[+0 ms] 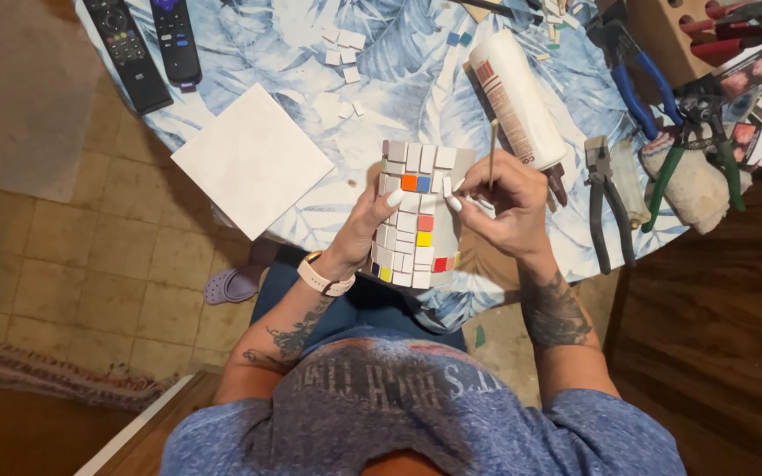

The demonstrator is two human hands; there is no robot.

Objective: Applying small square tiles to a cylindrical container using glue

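A round container [416, 216] covered in small white mosaic tiles, with a few orange, blue, red and yellow ones, is held over my lap at the table edge. My left hand [370, 225] grips its left side, thumb on the tiles. My right hand [503, 198] rests against its right side, pinching a small white tile [447, 186] at the surface and holding a thin stick [491, 154] upright.
The round table with a blue leaf-print cloth [399, 62] holds a white square tile [253, 161], loose tile pieces [344, 46], a white adhesive tube [519, 99], pliers and nippers [608, 198], two remotes [147, 44]. Tiled floor and a slipper [231, 285] lie left.
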